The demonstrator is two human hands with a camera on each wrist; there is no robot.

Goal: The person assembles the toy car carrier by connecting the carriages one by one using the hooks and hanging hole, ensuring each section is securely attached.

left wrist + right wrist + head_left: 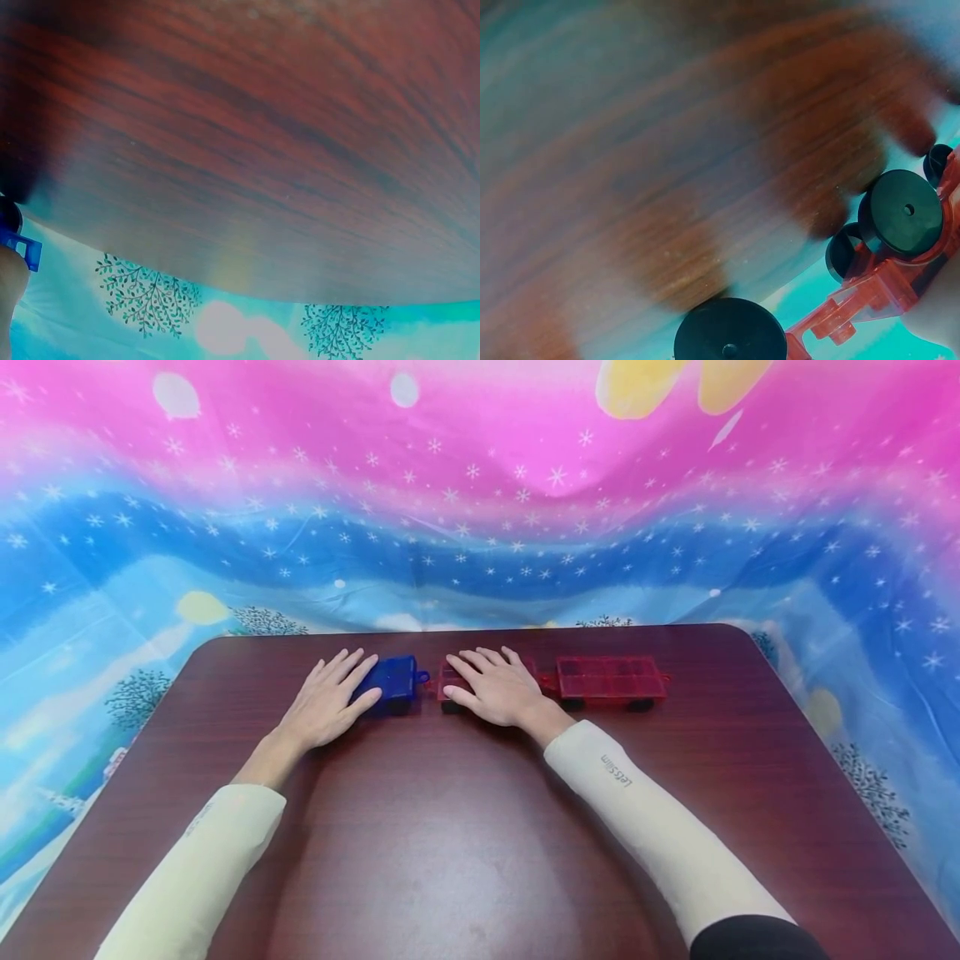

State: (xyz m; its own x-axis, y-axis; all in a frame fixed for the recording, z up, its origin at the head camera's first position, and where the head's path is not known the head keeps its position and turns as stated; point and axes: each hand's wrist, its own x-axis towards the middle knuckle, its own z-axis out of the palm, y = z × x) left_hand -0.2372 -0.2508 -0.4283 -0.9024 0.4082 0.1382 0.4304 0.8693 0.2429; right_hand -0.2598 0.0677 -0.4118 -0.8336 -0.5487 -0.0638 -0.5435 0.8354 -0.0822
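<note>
A blue see-through toy wagon point(397, 677) with dark wheels stands near the table's far edge. My left hand point(326, 697) lies flat over its left part, fingers spread and straight. Beside it, my right hand point(498, 689) rests with extended fingers on a red see-through toy wagon point(448, 673) and hides most of it. Another red wagon point(611, 677) stands to the right, joined or nearly joined to it. Between the blue wagon and the middle one the couplings lie close; I cannot tell whether they are hooked. The right wrist view shows black wheels point(906, 214) under red plastic.
The wagons form a row on a dark red-brown wooden table point(450, 827) with rounded far corners. Behind and around it hangs a pink and blue cloth point(480, 527) with snowflakes and trees. Pale sleeves point(637, 827) cover both forearms.
</note>
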